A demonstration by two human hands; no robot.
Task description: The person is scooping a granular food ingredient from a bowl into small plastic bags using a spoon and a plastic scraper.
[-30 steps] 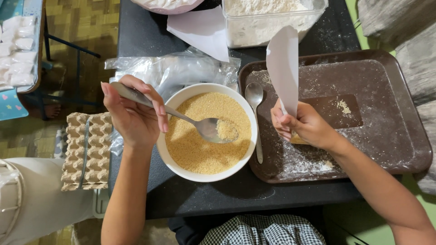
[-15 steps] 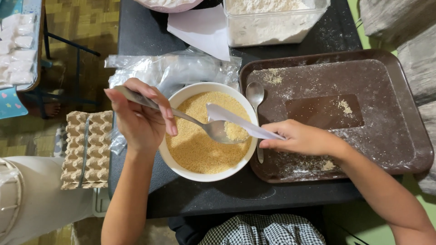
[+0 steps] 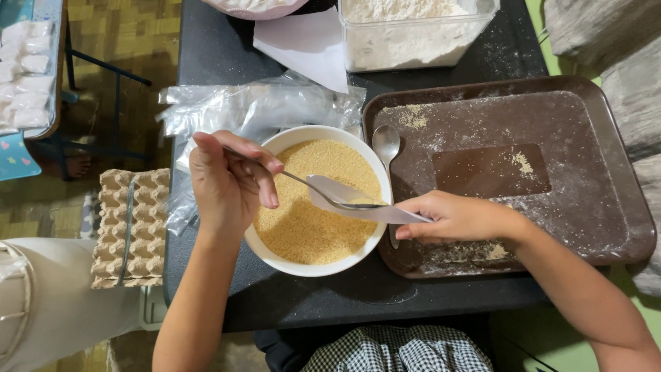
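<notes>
Both hands busy: our left hand (image 3: 227,182) pinches a spoon (image 3: 323,196) over the crumb bowl (image 3: 275,255); our right hand (image 3: 458,217) grips a white scraper (image 3: 361,207) against it, apparently clearing the spoon.

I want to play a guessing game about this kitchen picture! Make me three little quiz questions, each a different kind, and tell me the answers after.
1. True or false: the left hand holds a spoon over the white bowl of crumbs.
2. What lies on the brown tray beside the bowl? A) second spoon B) fork C) cup
3. Fill in: the right hand holds a flat white ____.

Key: 1 true; 2 A; 3 scraper.
</notes>
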